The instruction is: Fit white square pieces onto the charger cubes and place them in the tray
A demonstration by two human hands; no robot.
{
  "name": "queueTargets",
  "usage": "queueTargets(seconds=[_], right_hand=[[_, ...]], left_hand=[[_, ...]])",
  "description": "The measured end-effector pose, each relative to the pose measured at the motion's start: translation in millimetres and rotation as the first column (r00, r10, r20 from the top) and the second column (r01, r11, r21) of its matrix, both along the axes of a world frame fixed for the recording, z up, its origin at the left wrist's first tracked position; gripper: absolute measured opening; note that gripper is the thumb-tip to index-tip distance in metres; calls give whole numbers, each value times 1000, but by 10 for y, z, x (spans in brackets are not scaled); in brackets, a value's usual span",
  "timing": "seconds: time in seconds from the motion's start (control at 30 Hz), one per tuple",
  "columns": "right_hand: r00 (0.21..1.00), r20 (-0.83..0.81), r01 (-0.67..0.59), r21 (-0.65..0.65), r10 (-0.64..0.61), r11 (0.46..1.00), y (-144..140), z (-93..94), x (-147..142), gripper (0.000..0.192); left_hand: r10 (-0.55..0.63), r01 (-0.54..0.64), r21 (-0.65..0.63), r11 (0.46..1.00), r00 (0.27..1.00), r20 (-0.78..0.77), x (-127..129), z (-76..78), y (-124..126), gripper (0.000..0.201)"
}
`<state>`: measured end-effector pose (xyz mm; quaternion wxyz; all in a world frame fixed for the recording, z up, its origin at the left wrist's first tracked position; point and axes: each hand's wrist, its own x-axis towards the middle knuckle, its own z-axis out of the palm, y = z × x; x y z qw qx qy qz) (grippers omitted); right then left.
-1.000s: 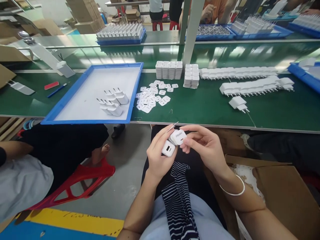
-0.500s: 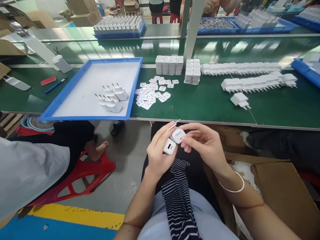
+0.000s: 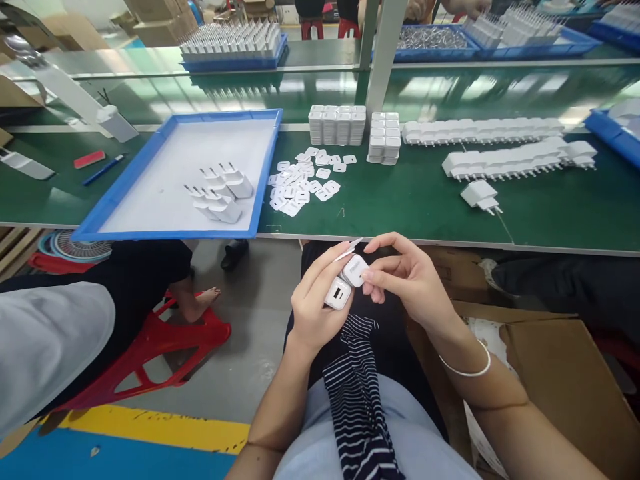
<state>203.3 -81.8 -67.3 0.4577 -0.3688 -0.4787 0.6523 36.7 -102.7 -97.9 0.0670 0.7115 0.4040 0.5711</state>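
Note:
In front of my lap, my left hand [image 3: 314, 300] is closed around two white plug chargers lying side by side. One charger [image 3: 338, 293] shows a dark USB slot. The other charger [image 3: 354, 270] turns a face with faint grey print towards me. A thin white flat piece [image 3: 355, 245] sticks out past the left fingertips, above the chargers. My right hand [image 3: 403, 277] has its thumb on the printed charger's right edge, with the lower fingers curled beside it. Its index finger is bent and lifted off the charger.
A blue-rimmed tray [image 3: 125, 180] holds several chargers, pins up. Loose white plates [image 3: 295, 180] lie beside it, with stacked plates [image 3: 337, 127] behind. Rows of chargers [image 3: 520, 158] and a single charger [image 3: 481, 196] sit at right. Below are a cardboard box [image 3: 565, 380] and a red stool [image 3: 175, 347].
My right index finger has lifted away from the printed charger. The chargers have barely moved in my left hand. The view has shifted slightly.

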Motion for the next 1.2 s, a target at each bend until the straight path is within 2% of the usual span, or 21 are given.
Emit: queueTargets(seconds=[0.2,0.4,0.63,0.77,0.83,0.9,0.97,1.03,1.13,1.2], right_hand=[[1000,-19,-7,-33,7,999,2,-7,-7,39],[999,-2,45,-30,-45,999,6,3,-67,43],[994,47,99,2,-99,995,24,-46,-139,42],[985,141,94,16,-96,995,77,-136,-140,44],[990,131,57,32,-60,998,121,-170,-116,50],[997,72,7,96,-14,995,180,-171,-76,50],[999,44,-20,186,12,982,252,-140,-29,39],[996,84,-52,237,33,970,331,-99,13,23],[983,177,-98,246,55,964,428,-80,54,18],[974,225,-36,287,-31,957,454,-95,76,17]], left_hand=[[-5,5,7,1000,1000,-9,-16,6,5,44],[-4,4,-13,1000,1000,6,-16,-11,28,40],[27,-22,-84,996,998,57,18,-28,19,38],[57,-22,-185,983,982,183,1,-37,24,39],[39,31,-249,968,962,269,-34,-29,32,39],[-32,147,-307,940,936,350,-79,-17,37,40],[-109,273,-359,893,903,415,-123,-10,37,42],[-160,360,-391,847,874,459,-153,-11,36,44],[-182,418,-403,814,843,507,-157,-20,35,46],[-175,409,-399,820,845,506,-139,-19,38,45]])
